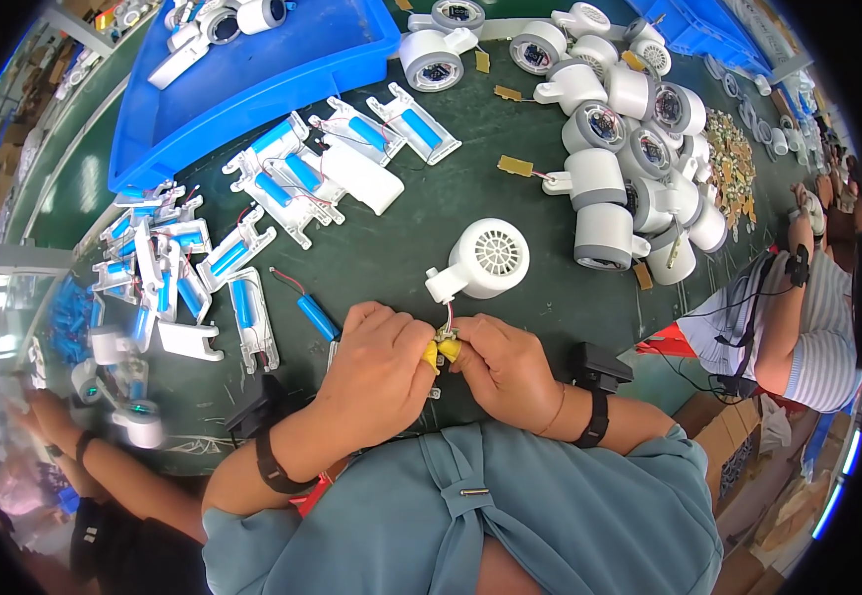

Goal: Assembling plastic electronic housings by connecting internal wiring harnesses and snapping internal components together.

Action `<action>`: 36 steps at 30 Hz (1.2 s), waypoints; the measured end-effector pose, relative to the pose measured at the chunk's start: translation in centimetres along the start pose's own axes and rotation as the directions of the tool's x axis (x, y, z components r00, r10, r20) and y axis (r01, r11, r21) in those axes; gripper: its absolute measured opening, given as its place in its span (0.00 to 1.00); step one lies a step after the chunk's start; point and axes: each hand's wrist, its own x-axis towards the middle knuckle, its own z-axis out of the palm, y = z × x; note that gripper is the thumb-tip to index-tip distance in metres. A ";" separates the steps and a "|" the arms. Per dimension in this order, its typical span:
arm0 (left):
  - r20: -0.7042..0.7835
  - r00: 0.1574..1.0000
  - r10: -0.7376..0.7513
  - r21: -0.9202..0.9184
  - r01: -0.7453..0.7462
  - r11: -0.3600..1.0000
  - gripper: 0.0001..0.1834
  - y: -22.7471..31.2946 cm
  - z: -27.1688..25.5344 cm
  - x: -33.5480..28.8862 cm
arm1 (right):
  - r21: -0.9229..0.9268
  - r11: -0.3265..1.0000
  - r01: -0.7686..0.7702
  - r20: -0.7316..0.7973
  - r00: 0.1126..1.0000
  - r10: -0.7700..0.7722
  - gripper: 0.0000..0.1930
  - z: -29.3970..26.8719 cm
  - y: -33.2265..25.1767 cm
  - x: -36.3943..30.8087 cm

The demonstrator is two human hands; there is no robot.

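Observation:
My left hand (379,362) and my right hand (506,369) meet at the front of the table, fingers pinched together. Between the fingertips is a small circuit board (446,338), mostly hidden. Thin wires (449,315) run from it to a white fan head (490,260) lying just beyond, its round grille facing up. Bright yellow covers (432,357) show at the thumb tips. Left of my left hand lies a loose blue battery cell (318,317) with a red wire. White handle shells with blue cells (297,183) spread out beyond it.
A blue bin (252,99) stands at the far left with white parts inside. Many white-and-grey fan heads (599,178) pile up at the right, beside a heap of small boards (731,169). Co-workers' arms (783,307) are at the right and the lower left (133,486).

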 end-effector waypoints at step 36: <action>-0.117 0.974 -0.196 -0.157 0.177 0.972 0.12 0.5 0.4 0.0 | -0.078 0.991 0.104 -0.093 0.989 -0.111 0.13 0.5 0.0 -0.1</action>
